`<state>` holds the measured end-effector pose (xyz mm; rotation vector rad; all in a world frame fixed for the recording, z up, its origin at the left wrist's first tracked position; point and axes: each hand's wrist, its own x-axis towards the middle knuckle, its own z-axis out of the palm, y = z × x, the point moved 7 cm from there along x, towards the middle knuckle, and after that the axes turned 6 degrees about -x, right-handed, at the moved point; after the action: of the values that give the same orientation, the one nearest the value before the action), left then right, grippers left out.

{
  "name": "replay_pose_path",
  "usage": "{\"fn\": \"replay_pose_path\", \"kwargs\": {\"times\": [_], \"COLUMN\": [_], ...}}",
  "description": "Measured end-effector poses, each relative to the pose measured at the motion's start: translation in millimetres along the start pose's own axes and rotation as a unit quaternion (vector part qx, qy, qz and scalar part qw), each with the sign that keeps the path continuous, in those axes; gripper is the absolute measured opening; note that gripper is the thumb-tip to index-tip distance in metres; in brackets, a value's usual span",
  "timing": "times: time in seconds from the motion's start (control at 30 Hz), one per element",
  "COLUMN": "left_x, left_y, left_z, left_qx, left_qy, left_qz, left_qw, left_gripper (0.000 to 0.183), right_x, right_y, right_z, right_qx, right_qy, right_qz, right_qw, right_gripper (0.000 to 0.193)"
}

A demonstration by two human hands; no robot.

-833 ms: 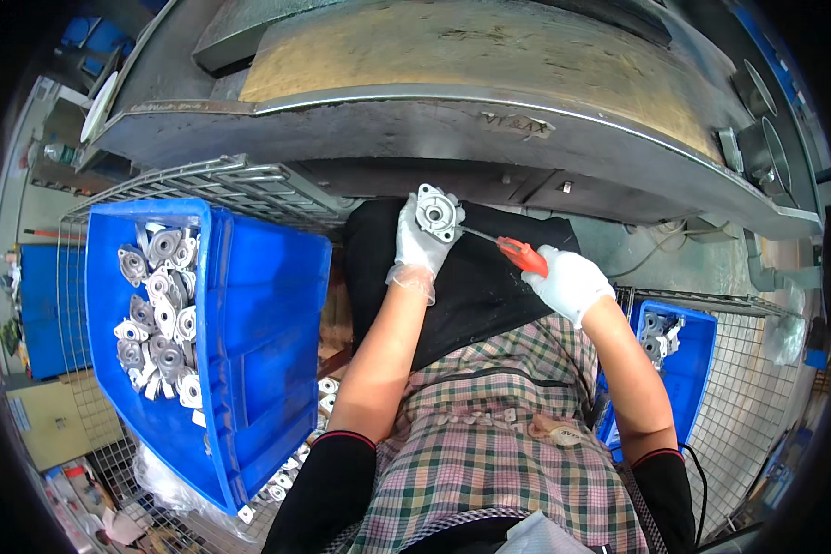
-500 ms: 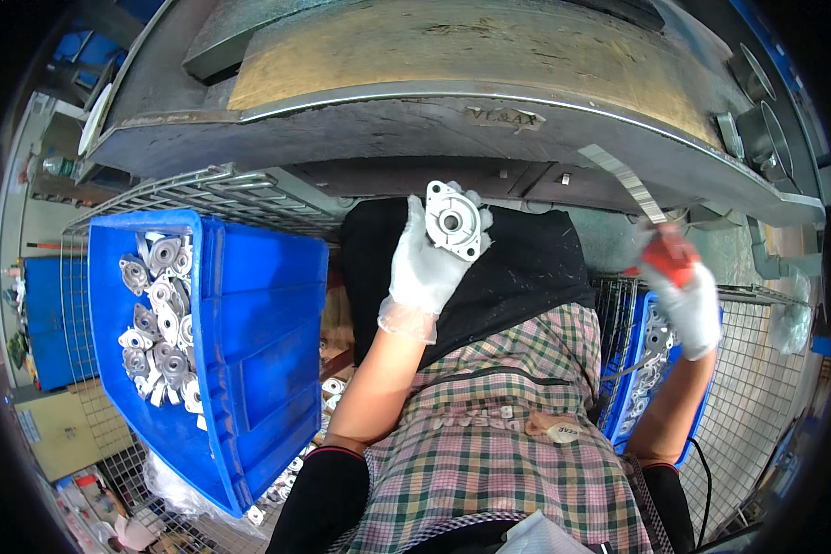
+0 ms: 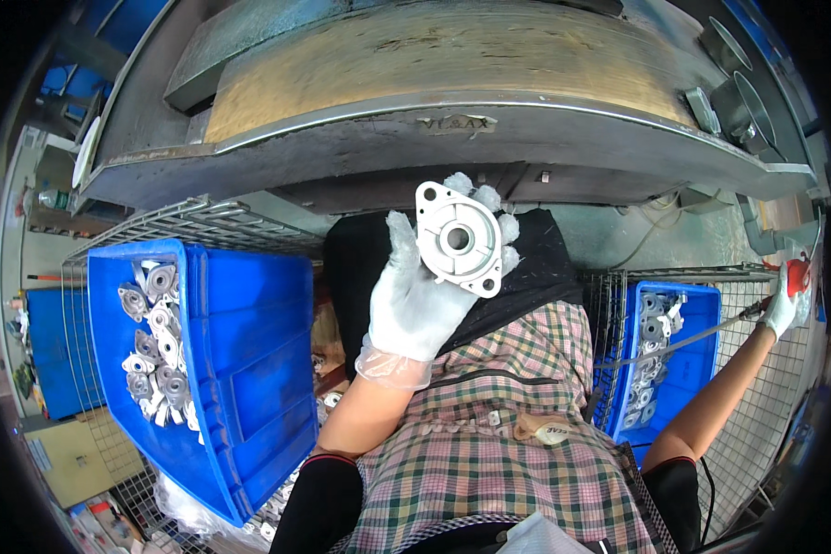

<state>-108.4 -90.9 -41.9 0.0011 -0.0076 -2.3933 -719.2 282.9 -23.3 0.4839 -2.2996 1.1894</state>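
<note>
My left hand point(image 3: 414, 295), in a white glove, holds up a grey cast metal flange point(image 3: 459, 238) with a round centre bore, close to the camera, in front of the dark edge of the workbench point(image 3: 434, 129). My right hand point(image 3: 787, 297), also gloved, is stretched far out to the right and grips the red handle of a long thin metal tool point(image 3: 702, 334). The tool's shaft slants down to the left over the right blue bin point(image 3: 702, 369), which holds several similar metal parts.
A large blue bin point(image 3: 249, 369) with several metal castings stands at the left inside a wire cage point(image 3: 194, 222). A heavy steel bench with a worn wooden top spans the top. Loose parts lie under the left bin. A plaid apron covers my lap.
My left hand has raised the flange nearer the camera and turned its face toward me. My right hand swung the red-handled tool away from the flange, out to the far right.
</note>
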Motion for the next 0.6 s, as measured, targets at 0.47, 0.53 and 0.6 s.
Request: {"fn": "replay_pose_path", "kwargs": {"times": [0.47, 0.53, 0.6], "left_x": [6, 7, 8], "left_y": [-11, -11, -10], "left_z": [13, 14, 12], "left_qx": [-0.011, -0.022, -0.016], "left_qy": [0.047, 0.054, 0.056], "left_qz": [0.017, 0.015, 0.017], "left_qw": [0.999, 0.998, 0.998], "left_gripper": [0.072, 0.072, 0.072], "right_x": [-25, -29, -28], "right_y": [-91, -127, -136], "right_z": [7, 11, 27], "right_qx": [-0.274, -0.272, -0.174], "right_qy": [0.055, 0.058, 0.022], "right_qz": [-0.078, -0.134, -0.14], "right_qw": [0.957, 0.951, 0.975], "right_gripper": [0.049, 0.044, 0.04]}}
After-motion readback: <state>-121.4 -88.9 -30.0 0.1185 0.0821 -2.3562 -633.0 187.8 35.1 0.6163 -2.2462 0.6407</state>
